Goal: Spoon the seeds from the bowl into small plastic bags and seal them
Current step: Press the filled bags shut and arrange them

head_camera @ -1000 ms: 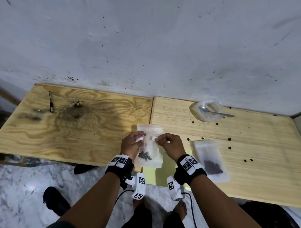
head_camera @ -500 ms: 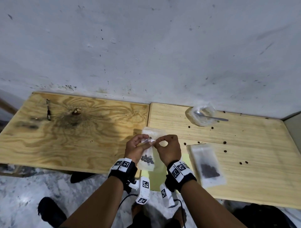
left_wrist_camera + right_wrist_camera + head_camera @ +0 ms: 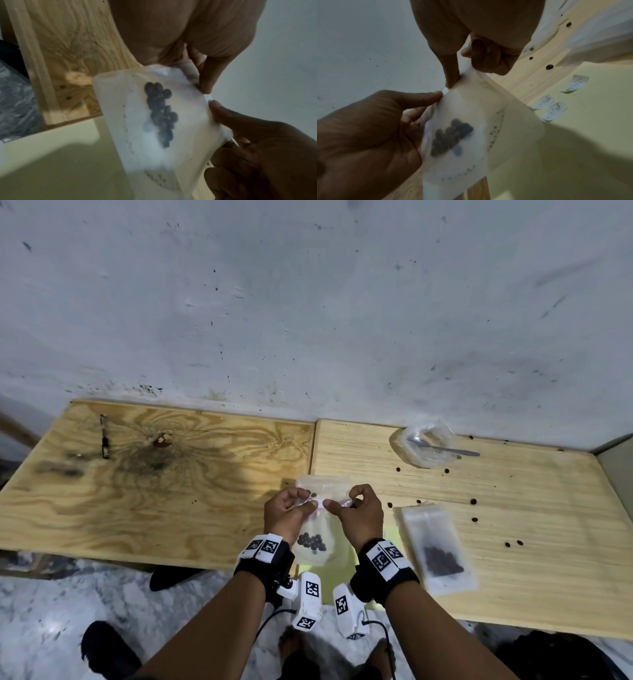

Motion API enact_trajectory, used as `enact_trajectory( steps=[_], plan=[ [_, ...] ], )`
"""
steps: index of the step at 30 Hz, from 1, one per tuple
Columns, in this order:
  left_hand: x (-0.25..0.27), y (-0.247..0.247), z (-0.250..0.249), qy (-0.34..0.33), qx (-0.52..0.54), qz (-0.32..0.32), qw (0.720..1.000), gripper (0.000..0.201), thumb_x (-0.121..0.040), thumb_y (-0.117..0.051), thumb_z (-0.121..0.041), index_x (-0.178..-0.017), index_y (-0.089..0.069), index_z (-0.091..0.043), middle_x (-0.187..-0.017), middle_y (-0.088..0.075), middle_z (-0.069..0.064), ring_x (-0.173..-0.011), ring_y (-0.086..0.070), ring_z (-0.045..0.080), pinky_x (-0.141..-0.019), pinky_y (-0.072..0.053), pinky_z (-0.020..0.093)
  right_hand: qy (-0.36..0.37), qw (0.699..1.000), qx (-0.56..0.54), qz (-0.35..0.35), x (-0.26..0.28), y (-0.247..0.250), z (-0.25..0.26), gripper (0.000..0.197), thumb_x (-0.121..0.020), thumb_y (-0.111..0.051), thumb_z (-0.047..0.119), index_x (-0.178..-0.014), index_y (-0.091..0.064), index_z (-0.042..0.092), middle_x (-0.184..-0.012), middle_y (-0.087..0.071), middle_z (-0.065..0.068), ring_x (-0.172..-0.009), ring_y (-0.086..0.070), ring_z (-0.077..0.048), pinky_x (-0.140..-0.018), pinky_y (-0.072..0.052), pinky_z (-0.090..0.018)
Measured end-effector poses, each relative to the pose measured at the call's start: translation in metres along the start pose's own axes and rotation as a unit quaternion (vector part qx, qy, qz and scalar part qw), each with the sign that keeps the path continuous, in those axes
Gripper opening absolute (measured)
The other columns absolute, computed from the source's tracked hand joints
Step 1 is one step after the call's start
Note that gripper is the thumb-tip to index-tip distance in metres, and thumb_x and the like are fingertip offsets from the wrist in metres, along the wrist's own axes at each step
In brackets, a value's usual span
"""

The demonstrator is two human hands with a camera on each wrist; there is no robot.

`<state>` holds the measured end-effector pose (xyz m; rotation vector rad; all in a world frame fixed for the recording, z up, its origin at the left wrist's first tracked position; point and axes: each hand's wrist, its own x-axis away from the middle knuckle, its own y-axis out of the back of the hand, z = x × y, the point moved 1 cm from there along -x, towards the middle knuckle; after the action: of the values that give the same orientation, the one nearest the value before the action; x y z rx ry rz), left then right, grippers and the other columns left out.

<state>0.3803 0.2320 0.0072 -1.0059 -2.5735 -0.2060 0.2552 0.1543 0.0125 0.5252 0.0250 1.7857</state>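
Observation:
A small clear plastic bag (image 3: pixel 313 542) with a cluster of dark seeds (image 3: pixel 311 542) at its bottom hangs over the table's front edge. My left hand (image 3: pixel 306 503) pinches its top strip on the left and my right hand (image 3: pixel 337 503) pinches it on the right, thumbs nearly touching. The left wrist view shows the bag (image 3: pixel 163 121) and the seeds (image 3: pixel 159 112); the right wrist view shows the same bag (image 3: pixel 479 128). A clear bowl (image 3: pixel 428 446) with a metal spoon (image 3: pixel 445 449) lying in it stands at the back right.
A filled bag (image 3: pixel 438 549) lies flat to the right of my hands, and another bag (image 3: pixel 322 482) lies just behind them. Loose seeds (image 3: pixel 473 501) dot the right wooden table (image 3: pixel 531 525). Small paper labels (image 3: pixel 556 106) lie on a pale yellow surface below.
Both hands keep pinching the bag's top strip; they came close together half a second ago and now sit slightly apart. The bag has stayed at the table's front edge.

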Motion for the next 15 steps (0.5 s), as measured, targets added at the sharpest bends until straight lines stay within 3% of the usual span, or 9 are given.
enact_trajectory(
  steps=[3,7,15],
  plan=[
    [-0.0004,0.0010,-0.0003,0.014,0.011,0.000,1.000,0.022,-0.071,-0.077,0.005,-0.080,-0.066,-0.012,-0.089,-0.071,0.004,-0.077,-0.065,0.014,-0.068,-0.051,0.022,0.006,1.000,-0.001,0.025,0.0008,0.0040,0.0019,0.047,-0.063,-0.091,0.018,-0.085,-0.049,0.021,-0.071,-0.051,0.002,-0.063,-0.049,-0.016,-0.065,-0.043,-0.030],
    [-0.0003,-0.0007,-0.0027,0.004,0.002,0.011,1.000,0.024,-0.070,-0.078,0.008,-0.078,-0.065,-0.011,-0.088,-0.071,0.002,-0.077,-0.064,0.010,-0.061,-0.049,0.013,0.015,0.999,0.017,0.027,0.0005,0.0066,0.0027,0.046,-0.064,-0.089,0.019,-0.088,-0.050,0.020,-0.070,-0.052,0.002,-0.063,-0.050,-0.016,-0.064,-0.043,-0.030],
    [-0.0022,-0.0044,-0.0028,-0.010,0.018,0.002,1.000,0.019,-0.073,-0.078,0.002,-0.072,-0.065,-0.011,-0.083,-0.072,0.003,-0.078,-0.068,0.015,-0.065,-0.051,0.018,0.026,1.000,0.015,0.006,-0.0024,0.0061,0.0025,0.041,-0.066,-0.088,0.025,-0.083,-0.051,0.021,-0.070,-0.057,0.002,-0.063,-0.053,-0.015,-0.067,-0.046,-0.032]
  ],
)
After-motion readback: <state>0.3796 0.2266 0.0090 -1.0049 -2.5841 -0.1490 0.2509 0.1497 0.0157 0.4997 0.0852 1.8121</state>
